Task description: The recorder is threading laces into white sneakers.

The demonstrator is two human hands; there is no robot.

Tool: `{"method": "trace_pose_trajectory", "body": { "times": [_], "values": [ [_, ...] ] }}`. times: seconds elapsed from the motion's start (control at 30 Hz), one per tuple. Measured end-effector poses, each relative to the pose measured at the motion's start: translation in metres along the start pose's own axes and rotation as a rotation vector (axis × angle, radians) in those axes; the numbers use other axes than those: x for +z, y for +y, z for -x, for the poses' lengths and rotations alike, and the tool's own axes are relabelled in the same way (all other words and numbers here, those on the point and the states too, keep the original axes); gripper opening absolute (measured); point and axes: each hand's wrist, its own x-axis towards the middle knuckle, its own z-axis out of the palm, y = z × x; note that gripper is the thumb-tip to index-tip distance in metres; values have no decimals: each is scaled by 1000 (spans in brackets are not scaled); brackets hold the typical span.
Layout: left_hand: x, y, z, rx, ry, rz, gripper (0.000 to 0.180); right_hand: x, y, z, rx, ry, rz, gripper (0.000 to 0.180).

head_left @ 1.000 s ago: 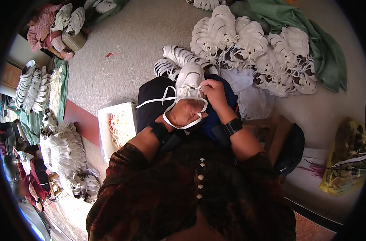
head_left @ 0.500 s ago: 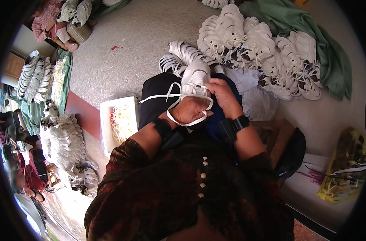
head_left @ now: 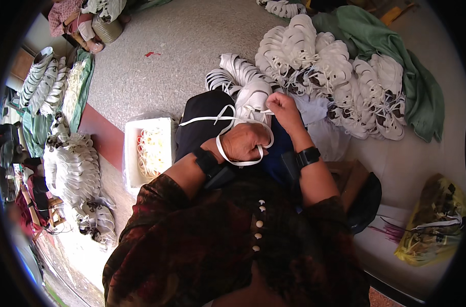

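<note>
A white shoe upper lies over my lap with its toe pointing away from me. My left hand is closed over its rear part, which it hides. A flat white shoelace crosses the shoe, with one length stretching left over my dark trouser leg and another looping round my left hand. Beside the lace holes, at the shoe's right side, my right hand pinches a piece of the lace between thumb and fingertips. The exact spot of the pinch is small and partly hidden.
A row of nested white shoe uppers lies just beyond my knees. To the right is a large pile of laced white uppers by green cloth. A white foam box of laces stands left; more stacked uppers lie farther left.
My right hand has lifted slightly off the shoe's side, drawing the lace with it. The left hand has turned a little, its fingers more curled. The whole view has shifted slightly.
</note>
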Motion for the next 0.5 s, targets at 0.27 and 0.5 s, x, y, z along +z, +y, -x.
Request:
{"method": "trace_pose_trajectory", "body": {
  "times": [0.27,0.5],
  "values": [
    [-28,-13,16,-223,530,-509,33,4,7,22,216,76,-392,17],
    [-22,-42,0,-877,446,15,28,4,11,26,170,32,-394,17]
  ]
}}
